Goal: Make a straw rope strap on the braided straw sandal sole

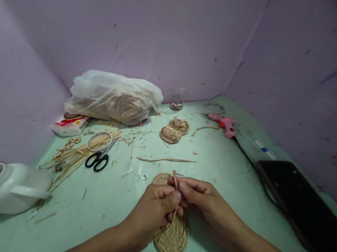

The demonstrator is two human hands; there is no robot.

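My left hand [164,202] and my right hand [198,193] meet at the front middle, both pinching one short strip of twisted straw cord [174,176]. Its flat end sticks up above the fingertips, and a thinner end hangs below my left hand. Under my hands lies a coiled straw sole shape [172,240], partly hidden by them. Beyond it a loose length of cord [166,159] rests on the table. Farther back sits a pair of joined straw coils [175,130].
A pink glue gun [224,124] with a lit red light lies right, near a black phone [300,204]. Scissors [97,160] and straw strips [72,156] lie left, beside a white pot [18,186]. Behind are a plastic bag [114,95] and a cup of beads [177,104].
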